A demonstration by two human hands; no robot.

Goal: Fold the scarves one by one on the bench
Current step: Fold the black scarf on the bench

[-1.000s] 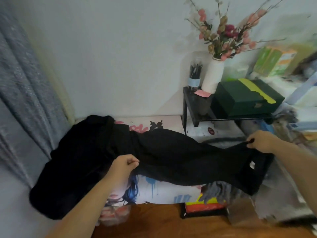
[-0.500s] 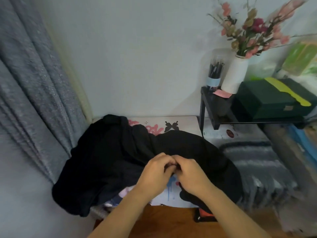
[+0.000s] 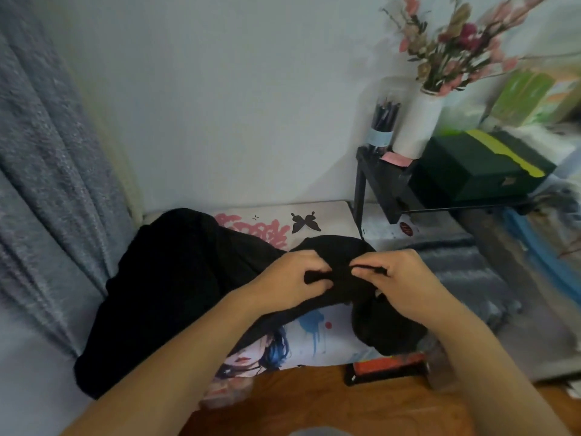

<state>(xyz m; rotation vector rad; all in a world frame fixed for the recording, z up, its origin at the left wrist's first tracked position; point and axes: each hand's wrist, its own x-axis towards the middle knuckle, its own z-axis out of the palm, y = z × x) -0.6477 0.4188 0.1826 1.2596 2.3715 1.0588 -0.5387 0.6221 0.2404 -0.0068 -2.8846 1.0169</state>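
The left hand (image 3: 294, 280) pinches a fold of the black scarf (image 3: 176, 287), fingers curled round the cloth. Just beside it, the right hand (image 3: 399, 283) pinches the same scarf's edge between thumb and fingertips; the two hands are near each other but apart. The scarf bunches between them and spreads away to the left of the left hand in a big heap, with another lump hanging below the right hand. It lies on the bench (image 3: 327, 338), which carries a printed cover. Beyond the right hand lies a grey striped scarf (image 3: 462, 272). Farther off stand a black shelf (image 3: 386, 187), a vase (image 3: 418, 127) and a green box (image 3: 474, 168).
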